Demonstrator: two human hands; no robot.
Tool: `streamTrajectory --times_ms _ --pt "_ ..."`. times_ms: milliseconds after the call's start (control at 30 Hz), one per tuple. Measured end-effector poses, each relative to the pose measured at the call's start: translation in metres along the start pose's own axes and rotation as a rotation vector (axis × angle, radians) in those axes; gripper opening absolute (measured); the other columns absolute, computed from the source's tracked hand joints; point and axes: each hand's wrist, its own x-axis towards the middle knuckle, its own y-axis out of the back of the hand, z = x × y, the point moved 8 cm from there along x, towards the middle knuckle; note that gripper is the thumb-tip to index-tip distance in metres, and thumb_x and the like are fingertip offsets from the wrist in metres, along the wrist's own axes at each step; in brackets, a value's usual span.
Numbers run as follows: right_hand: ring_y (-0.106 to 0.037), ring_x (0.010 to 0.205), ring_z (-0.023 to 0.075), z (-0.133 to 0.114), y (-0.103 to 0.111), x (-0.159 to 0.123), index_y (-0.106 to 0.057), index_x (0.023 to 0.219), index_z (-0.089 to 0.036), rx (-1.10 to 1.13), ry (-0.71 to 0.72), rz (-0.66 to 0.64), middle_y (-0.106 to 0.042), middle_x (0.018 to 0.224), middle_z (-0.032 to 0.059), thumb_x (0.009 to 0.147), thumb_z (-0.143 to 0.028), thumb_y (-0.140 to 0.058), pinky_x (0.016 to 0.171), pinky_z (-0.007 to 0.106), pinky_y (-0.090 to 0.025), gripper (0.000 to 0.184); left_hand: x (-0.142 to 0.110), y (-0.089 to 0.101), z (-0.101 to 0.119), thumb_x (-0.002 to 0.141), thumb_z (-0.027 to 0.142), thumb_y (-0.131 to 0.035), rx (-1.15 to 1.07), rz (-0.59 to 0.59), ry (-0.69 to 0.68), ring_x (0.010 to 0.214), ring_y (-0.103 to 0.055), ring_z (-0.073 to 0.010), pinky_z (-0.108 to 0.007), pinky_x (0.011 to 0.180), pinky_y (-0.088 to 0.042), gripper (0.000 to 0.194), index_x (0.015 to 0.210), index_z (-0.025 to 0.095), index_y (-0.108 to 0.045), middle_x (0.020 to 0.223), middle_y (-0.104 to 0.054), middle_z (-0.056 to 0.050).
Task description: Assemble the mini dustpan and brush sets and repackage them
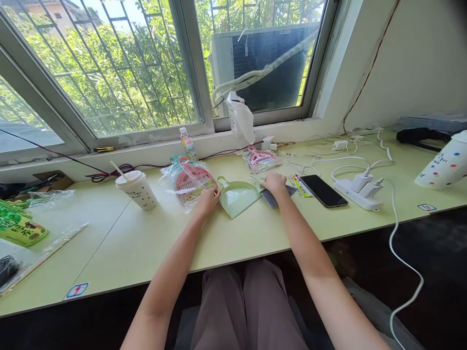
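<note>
A light green dustpan (239,197) lies on the table between my hands, its looped handle pointing to the back left. At its left edge my left hand (208,201) has its fingers curled and appears to pinch the rim. My right hand (276,184) is closed on a small green brush with dark grey bristles (270,198), right beside the dustpan; my fingers cover part of it. Just left of the dustpan, several pink and green dustpan sets in clear wrapping (191,180) are piled up. Another pink wrapped set (260,159) lies farther back.
A white cup with a straw (135,192) stands at left, with a bottle (188,145) by the window. To the right are a colourful card (301,187), a phone (324,190), a power strip (357,193) with cables and a large spotted cup (445,163). Green packaging (24,228) lies far left.
</note>
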Motion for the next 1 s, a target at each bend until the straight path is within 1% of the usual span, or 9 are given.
streamTrajectory --times_ms 333,500,600,667,733,800,867,933,1000 --pt "-0.067 0.111 0.0328 -0.001 0.004 -0.002 -0.072 0.109 -0.01 0.009 0.008 0.025 -0.071 0.112 0.0236 0.083 -0.028 -0.07 0.088 0.039 -0.048 0.032 0.001 -0.004 -0.001 0.098 0.039 -0.042 0.071 -0.029 -0.001 0.086 -0.066 -0.0272 -0.03 0.072 -0.042 0.035 0.077 0.021 -0.064 0.076 -0.07 -0.01" --pt "-0.068 0.108 0.0295 -0.012 0.015 -0.005 -0.074 0.106 -0.02 0.086 0.077 0.059 -0.074 0.11 0.014 0.084 -0.036 -0.065 0.087 0.036 -0.049 0.029 -0.004 -0.002 0.005 0.097 0.037 -0.043 0.114 -0.044 -0.002 0.082 -0.066 -0.0233 -0.028 0.069 -0.041 0.032 0.079 0.02 -0.064 0.079 -0.071 -0.008" --pt "-0.068 0.105 0.0255 -0.03 0.011 -0.012 -0.076 0.101 -0.025 0.118 0.167 0.003 -0.075 0.109 0.0077 0.081 -0.042 -0.066 0.085 0.032 -0.048 0.028 -0.009 -0.009 0.019 0.096 0.04 -0.046 0.035 -0.142 -0.114 0.076 -0.064 -0.0191 -0.026 0.071 -0.042 0.031 0.081 0.021 -0.065 0.076 -0.071 -0.003" --pt "-0.068 0.105 0.0236 -0.046 0.003 -0.018 -0.076 0.099 -0.027 0.106 0.255 -0.056 -0.076 0.108 0.0047 0.079 -0.043 -0.068 0.084 0.03 -0.048 0.027 -0.013 -0.016 0.033 0.098 0.044 -0.041 -0.077 -0.219 -0.255 0.074 -0.063 -0.0164 -0.025 0.073 -0.043 0.036 0.084 0.022 -0.066 0.074 -0.07 0.0" --pt "-0.068 0.106 0.0232 -0.059 -0.005 -0.024 -0.076 0.1 -0.026 0.072 0.319 -0.085 -0.076 0.11 0.0043 0.079 -0.04 -0.068 0.084 0.029 -0.047 0.026 -0.015 -0.02 0.041 0.101 0.045 -0.033 -0.159 -0.245 -0.355 0.073 -0.062 -0.0149 -0.025 0.075 -0.044 0.043 0.087 0.023 -0.067 0.074 -0.069 0.001" --pt "-0.068 0.106 0.0237 -0.066 -0.01 -0.027 -0.076 0.102 -0.024 0.04 0.348 -0.089 -0.075 0.112 0.0055 0.08 -0.038 -0.067 0.083 0.029 -0.046 0.028 -0.012 -0.019 0.04 0.101 0.044 -0.034 -0.16 -0.197 -0.378 0.072 -0.061 -0.0145 -0.025 0.074 -0.045 0.041 0.09 0.022 -0.067 0.076 -0.069 0.001" --pt "-0.068 0.105 0.024 -0.071 -0.014 -0.03 -0.076 0.103 -0.024 0.037 0.374 -0.116 -0.075 0.111 0.0061 0.081 -0.039 -0.067 0.082 0.03 -0.046 0.028 -0.008 -0.013 0.035 0.098 0.041 -0.045 -0.097 -0.08 -0.395 0.077 -0.061 -0.0155 -0.027 0.075 -0.046 0.029 0.096 0.021 -0.066 0.086 -0.069 -0.001" --pt "-0.068 0.103 0.0237 -0.074 -0.018 -0.031 -0.076 0.101 -0.024 0.058 0.414 -0.158 -0.076 0.11 0.0053 0.081 -0.041 -0.067 0.079 0.029 -0.045 0.028 -0.006 -0.004 0.032 0.092 0.036 -0.057 0.001 0.064 -0.444 0.094 -0.062 -0.0192 -0.03 0.084 -0.048 0.022 0.106 0.021 -0.065 0.104 -0.068 -0.004" --pt "-0.068 0.102 0.0234 -0.077 -0.02 -0.033 -0.076 0.101 -0.024 0.081 0.455 -0.182 -0.076 0.11 0.0048 0.082 -0.043 -0.067 0.077 0.028 -0.045 0.028 -0.006 0.001 0.029 0.088 0.034 -0.065 0.121 0.161 -0.496 0.115 -0.056 -0.0247 -0.037 0.096 -0.046 0.031 0.116 0.022 -0.063 0.122 -0.064 -0.008"
